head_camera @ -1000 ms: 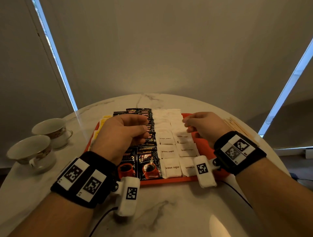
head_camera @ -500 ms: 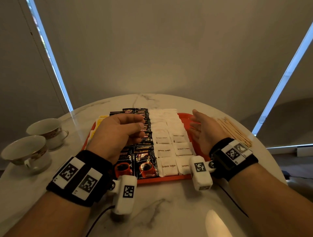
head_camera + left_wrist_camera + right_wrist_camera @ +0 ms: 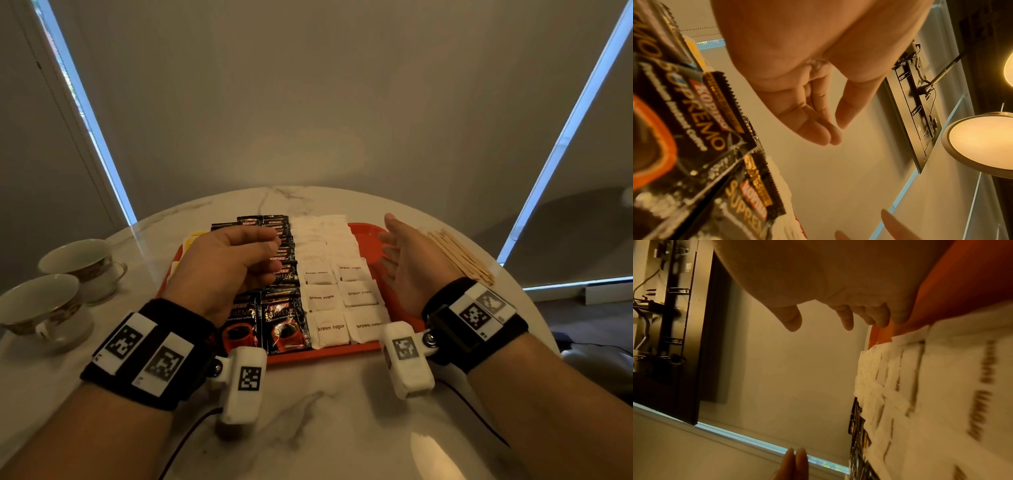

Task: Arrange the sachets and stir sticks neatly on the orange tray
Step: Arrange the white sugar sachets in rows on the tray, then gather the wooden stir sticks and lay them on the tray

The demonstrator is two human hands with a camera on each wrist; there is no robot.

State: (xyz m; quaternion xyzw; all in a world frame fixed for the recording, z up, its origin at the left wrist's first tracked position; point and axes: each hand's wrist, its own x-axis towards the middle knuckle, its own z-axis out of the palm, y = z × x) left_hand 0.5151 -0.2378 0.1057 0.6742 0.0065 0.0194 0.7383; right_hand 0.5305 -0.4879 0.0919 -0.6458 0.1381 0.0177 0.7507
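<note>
The orange tray (image 3: 325,354) holds two columns of black coffee sachets (image 3: 284,322), two columns of white brown-sugar sachets (image 3: 342,301) and yellow sachets (image 3: 191,238) at its left edge. Wooden stir sticks (image 3: 462,257) lie in a bundle on the table right of the tray. My left hand (image 3: 270,246) hovers over the coffee sachets (image 3: 701,129) with loosely curled fingers (image 3: 818,134), holding nothing. My right hand (image 3: 394,236) is above the tray's bare right part (image 3: 962,288), fingers (image 3: 846,321) straight and empty, beside the sugar sachets (image 3: 941,386).
Two teacups (image 3: 82,263) (image 3: 37,308) stand on the round marble table (image 3: 325,411) at the left. The table's curved edge runs just beyond the stir sticks. Wrist camera cables trail toward me across the near tabletop.
My right hand has left the sugar sachets, opened its fingers and shifted right over the tray's bare part. The left hand has stayed over the coffee sachets.
</note>
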